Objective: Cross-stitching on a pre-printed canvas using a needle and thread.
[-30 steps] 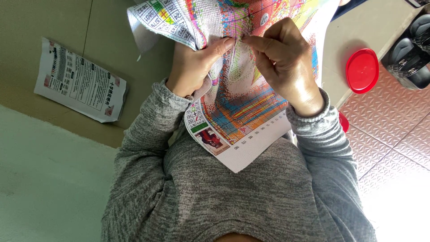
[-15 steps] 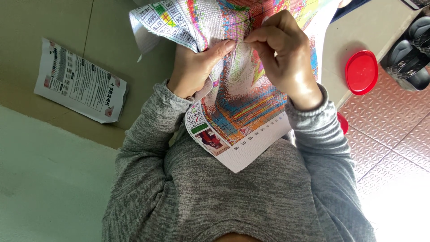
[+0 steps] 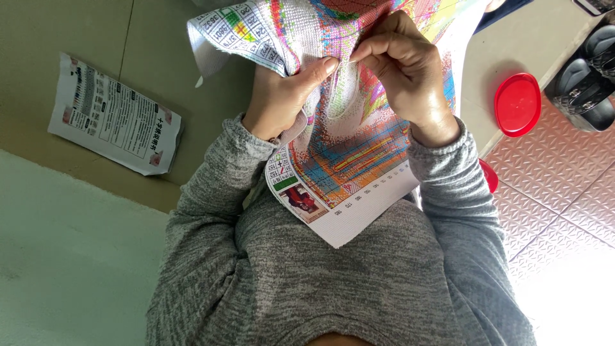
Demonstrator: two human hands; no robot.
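Observation:
A colourful cross-stitch cloth with a printed grid pattern hangs in front of my grey sweater. My left hand grips a fold of it from behind, with the thumb pressed on the front. My right hand is over the cloth, its fingertips pinched on a thin needle just beside my left thumb. The cloth's upper part runs out of view at the top.
A printed paper sheet lies on the tan surface at the left. A red round lid sits on the pale ledge at the right, another red object peeks from behind my right sleeve. Black shoes stand on the pink tiled floor.
My right hand's pinched fingers have shifted a little left, closer to my left thumb. The cloth and my left hand stay nearly as before.

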